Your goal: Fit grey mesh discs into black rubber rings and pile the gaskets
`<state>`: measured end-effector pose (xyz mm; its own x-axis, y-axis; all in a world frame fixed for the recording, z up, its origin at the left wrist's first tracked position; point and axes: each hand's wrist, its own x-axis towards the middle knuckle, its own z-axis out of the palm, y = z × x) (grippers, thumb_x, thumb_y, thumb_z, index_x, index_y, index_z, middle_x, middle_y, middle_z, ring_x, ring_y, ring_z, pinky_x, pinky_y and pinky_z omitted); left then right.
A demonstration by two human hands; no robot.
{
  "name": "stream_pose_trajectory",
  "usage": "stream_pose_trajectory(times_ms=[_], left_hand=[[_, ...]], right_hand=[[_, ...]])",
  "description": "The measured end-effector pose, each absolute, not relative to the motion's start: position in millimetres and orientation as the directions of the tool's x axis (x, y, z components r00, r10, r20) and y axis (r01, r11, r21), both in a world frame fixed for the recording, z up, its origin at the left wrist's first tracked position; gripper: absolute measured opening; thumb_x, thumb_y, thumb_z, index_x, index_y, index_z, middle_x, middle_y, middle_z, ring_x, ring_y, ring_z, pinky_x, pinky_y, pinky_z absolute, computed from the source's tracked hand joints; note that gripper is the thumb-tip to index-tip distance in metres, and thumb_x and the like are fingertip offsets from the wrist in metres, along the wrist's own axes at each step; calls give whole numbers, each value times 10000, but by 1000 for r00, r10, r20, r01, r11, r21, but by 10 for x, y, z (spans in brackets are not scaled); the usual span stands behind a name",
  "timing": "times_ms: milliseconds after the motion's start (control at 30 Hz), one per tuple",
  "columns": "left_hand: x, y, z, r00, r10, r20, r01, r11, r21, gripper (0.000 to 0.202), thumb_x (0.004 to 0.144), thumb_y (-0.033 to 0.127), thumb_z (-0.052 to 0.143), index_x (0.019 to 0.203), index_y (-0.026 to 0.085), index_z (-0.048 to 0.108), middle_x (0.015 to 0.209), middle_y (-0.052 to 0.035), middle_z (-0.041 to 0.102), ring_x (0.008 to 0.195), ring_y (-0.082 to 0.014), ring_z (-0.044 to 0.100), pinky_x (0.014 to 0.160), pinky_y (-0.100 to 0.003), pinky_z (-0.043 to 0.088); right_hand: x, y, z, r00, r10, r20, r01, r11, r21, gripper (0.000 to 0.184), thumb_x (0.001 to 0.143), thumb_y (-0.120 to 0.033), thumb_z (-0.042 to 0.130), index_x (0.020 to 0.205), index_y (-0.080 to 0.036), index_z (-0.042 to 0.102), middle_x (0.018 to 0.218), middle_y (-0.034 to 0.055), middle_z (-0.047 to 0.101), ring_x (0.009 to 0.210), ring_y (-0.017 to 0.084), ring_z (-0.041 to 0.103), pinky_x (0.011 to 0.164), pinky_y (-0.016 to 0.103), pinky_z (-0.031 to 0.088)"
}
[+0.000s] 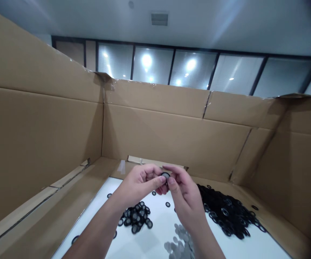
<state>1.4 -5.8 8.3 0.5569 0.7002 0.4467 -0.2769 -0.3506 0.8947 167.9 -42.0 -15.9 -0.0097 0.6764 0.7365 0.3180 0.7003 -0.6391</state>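
Observation:
My left hand (146, 180) and my right hand (184, 192) meet above the white board, both closed on one black ring washer (165, 175) with a grey disc in its middle. The left thumb presses its near side, and the right thumb and fingers pinch its right edge. Below my left hand lies a heap of black ring washers with grey centres (136, 218). To the right of my right hand spreads a large pile of plain black rings (229, 212). Loose grey discs (179, 244) lie below my right wrist, partly hidden by it.
A white board (144, 246) forms the work surface. Tall cardboard walls (168, 136) stand at the back, left and right. Single washers (167, 204) lie scattered on the board. One black ring (255, 207) rests on the cardboard at the right.

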Motion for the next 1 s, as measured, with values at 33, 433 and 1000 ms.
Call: stream_pose_trajectory(times_ms=[33,433,1000], left_hand=[[10,-60,85,575,695,432,-276,-332,902,259,914,353,711,838,117,633,729,-43,689,705,-136,662,691,-264,526],[-16,-86,74,574,732,366,-240,-277,930,295,876,337,731,757,170,519,614,26,610,567,-94,593,561,-207,449],[-29,-90,65,607,705,368,-291,-234,928,270,896,318,726,771,165,542,606,16,637,557,-87,584,571,-204,442]], right_hand=[[1683,-424,-161,-59,657,751,348,719,-602,240,1047,-347,494,1227,-282,638,815,2,635,703,143,641,618,248,534],[1574,-407,-265,41,681,732,-4,732,-681,243,1039,-365,531,1268,-297,576,654,-61,475,552,112,483,540,232,458],[1552,-420,-272,110,544,832,268,790,-552,167,1039,-304,505,1167,-251,598,758,-13,555,629,135,550,574,254,481]])
